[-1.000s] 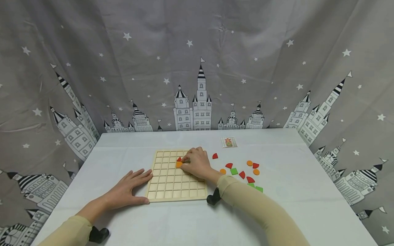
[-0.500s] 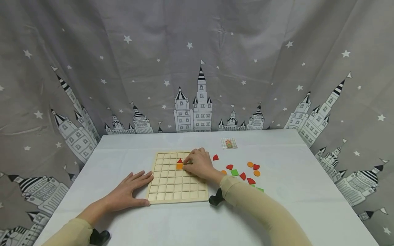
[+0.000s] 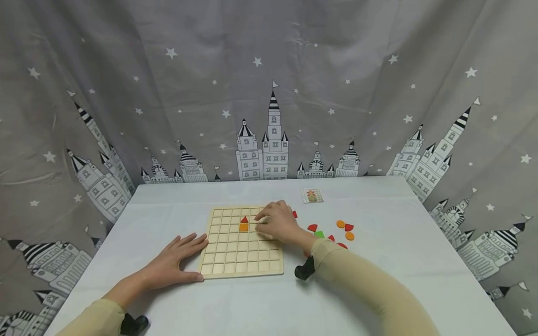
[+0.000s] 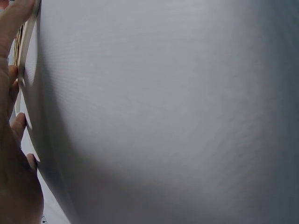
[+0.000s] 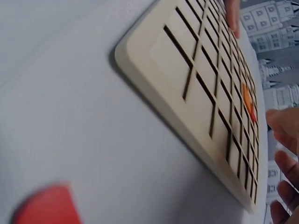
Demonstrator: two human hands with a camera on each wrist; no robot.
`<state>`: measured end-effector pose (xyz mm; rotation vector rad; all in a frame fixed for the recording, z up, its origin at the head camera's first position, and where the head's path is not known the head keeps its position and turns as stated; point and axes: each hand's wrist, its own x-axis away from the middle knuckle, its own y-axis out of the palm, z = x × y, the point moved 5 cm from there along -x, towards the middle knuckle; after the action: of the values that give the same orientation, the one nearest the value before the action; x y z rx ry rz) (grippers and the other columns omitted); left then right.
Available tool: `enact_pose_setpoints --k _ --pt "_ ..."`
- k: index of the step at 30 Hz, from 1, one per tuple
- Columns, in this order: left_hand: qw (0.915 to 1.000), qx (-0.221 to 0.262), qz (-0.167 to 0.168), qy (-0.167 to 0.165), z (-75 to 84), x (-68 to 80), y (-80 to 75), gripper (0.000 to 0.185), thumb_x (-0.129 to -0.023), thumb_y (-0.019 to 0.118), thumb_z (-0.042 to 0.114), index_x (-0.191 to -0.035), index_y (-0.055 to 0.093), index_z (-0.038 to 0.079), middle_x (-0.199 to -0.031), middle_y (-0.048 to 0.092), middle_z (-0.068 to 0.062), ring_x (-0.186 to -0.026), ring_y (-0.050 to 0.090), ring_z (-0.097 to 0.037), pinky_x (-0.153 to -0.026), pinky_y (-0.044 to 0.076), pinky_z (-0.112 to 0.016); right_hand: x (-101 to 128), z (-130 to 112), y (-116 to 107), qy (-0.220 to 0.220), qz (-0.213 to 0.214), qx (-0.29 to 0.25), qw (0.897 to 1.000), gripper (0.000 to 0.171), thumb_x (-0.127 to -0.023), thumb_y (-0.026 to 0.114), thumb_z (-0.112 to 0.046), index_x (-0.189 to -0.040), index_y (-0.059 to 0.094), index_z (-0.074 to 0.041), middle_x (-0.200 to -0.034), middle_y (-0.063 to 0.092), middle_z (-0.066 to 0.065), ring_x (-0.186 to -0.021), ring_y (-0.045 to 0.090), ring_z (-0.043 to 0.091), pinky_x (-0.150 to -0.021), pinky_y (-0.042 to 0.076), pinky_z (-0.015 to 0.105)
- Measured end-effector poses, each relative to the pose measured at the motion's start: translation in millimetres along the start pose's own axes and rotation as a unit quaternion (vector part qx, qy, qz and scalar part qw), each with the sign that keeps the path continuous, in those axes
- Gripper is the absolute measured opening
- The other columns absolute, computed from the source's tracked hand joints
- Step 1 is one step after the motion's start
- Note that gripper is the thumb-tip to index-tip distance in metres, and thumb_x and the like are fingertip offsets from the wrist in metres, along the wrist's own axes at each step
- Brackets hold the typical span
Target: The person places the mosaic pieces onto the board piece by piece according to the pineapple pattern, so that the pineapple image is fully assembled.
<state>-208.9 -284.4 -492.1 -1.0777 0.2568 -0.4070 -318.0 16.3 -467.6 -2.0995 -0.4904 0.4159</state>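
Loose pieces (image 3: 344, 227) partly behind right hand (image 3: 279, 221)

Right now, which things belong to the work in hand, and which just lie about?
In use: board, red triangle, orange square, left hand, right hand, loose pieces.
Lying about: card, curtain.

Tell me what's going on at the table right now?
A person sits at a table with a wooden grid board. The left hand lies flat against the board's left edge. The right hand rests over the board's upper right part, fingers loosely curled; whether it holds anything cannot be told. A red triangle sits in a cell directly above an orange square. More red, orange and green pieces lie loose to the board's right, with a small card beyond them.
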Motion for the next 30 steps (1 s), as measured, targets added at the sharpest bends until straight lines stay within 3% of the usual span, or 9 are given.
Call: enact_pose_setpoints --k 4,8,14,17,21,30 --pt "1.0 0.001 0.008 0.004 -0.4 1.5 1.0 0.1 -0.076 0.077 0.07 -0.155 0.048 0.015 -0.162 0.04 -0.003 -0.151 0.027 -0.039 -0.122 0.009 -0.065 9.9 12.9 -13.2 -0.001 -0.013 -0.03 0.999 0.028 -0.091 0.076 -0.036 -0.115 0.079 -0.023 -0.125 0.064 -0.003 -0.121 0.045 0.025 -0.106 0.038 0.046" --pt "0.9999 0.001 0.011 0.005 -0.3 2.0 1.7 0.101 -0.075 0.077 0.069 -0.155 0.047 0.015 -0.162 0.04 -0.004 -0.15 0.027 -0.039 -0.122 0.01 -0.065 22.1 33.6 -28.9 0.009 -0.009 -0.052 0.999 0.032 -0.09 0.079 -0.035 -0.118 0.077 -0.02 -0.125 0.064 -0.003 -0.119 0.045 0.025 -0.103 0.041 0.047" --pt "0.9999 0.005 0.012 0.012 -0.1 0.8 0.3 0.101 -0.076 0.078 0.068 -0.155 0.047 0.014 -0.162 0.04 -0.004 -0.15 0.027 -0.04 -0.122 0.009 -0.065 42.3 68.7 -63.0 0.051 -0.002 -0.075 0.996 0.04 -0.09 0.079 -0.034 -0.127 0.074 -0.019 -0.134 0.062 0.0 -0.135 0.04 0.029 -0.116 0.034 0.056" --pt "0.9998 0.009 0.01 0.016 -0.2 -0.3 -0.2 0.1 -0.076 0.078 0.067 -0.155 0.047 0.013 -0.162 0.039 -0.004 -0.15 0.026 -0.04 -0.122 0.008 -0.065 54.2 88.3 -83.1 0.076 0.009 -0.092 0.993 0.042 -0.091 0.078 -0.032 -0.131 0.071 -0.018 -0.14 0.059 0.003 -0.139 0.035 0.03 -0.114 0.037 0.059" --pt "0.9997 0.014 0.008 0.017 -0.5 -0.6 -0.2 0.101 -0.076 0.079 0.067 -0.155 0.047 0.013 -0.163 0.038 -0.004 -0.151 0.026 -0.04 -0.122 0.008 -0.065 69.9 110.1 -105.1 0.098 0.024 -0.091 0.991 0.045 -0.094 0.076 -0.031 -0.135 0.068 -0.017 -0.143 0.056 0.007 -0.137 0.036 0.033 -0.109 0.042 0.06" --pt "0.9998 0.019 0.001 0.001 -2.3 -0.3 1.4 0.101 -0.075 0.079 0.068 -0.155 0.047 0.016 -0.163 0.039 -0.002 -0.151 0.024 -0.039 -0.123 0.006 -0.064 100.4 142.9 -134.1 0.113 0.047 -0.077 0.989 0.048 -0.095 0.075 -0.032 -0.137 0.066 -0.013 -0.144 0.056 0.013 -0.138 0.038 0.037 -0.113 0.037 0.063"
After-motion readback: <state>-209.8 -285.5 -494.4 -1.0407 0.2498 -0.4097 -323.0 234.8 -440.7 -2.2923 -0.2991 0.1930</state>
